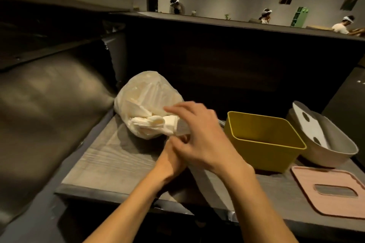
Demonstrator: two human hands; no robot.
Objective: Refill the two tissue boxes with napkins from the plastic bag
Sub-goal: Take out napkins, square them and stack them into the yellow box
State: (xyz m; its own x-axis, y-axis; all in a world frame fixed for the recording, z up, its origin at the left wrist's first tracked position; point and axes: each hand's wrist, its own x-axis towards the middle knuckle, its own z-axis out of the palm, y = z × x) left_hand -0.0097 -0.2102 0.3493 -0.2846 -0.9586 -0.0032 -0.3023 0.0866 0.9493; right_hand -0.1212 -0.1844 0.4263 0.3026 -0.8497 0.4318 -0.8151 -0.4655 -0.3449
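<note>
At the left of the grey wood-grain surface [110,156] lies the crinkled translucent plastic bag [138,96], on its side with its mouth turned toward the person and a bundle of white folded napkins [158,124] spilling from the opening. The left hand [175,156] sits low at the bag's mouth, mostly hidden under the other; whether it grips plastic or napkins cannot be told. The right hand [199,130] crosses above it with fingers curled over the napkin bundle, apparently grasping it, though the blur leaves the hold uncertain.

The likely trouble starts here: pulled without the bag pinned, the bundle could drag the whole light bag along the surface, or the stack could fan apart and shed loose napkins. Thin plastic may also snag on the stack.

To the right stands the open mustard-yellow rectangular plastic box [264,140], nothing visible inside it; a bundle set in skewed could jam against its walls. Further right, the grey box [327,144] leans tilted against the yellow one with a white insert [310,124] inside, and a knock could tip it over. The pink slotted lid [331,191] lies flat near the surface's front edge, where a passing forearm might push it off.
</note>
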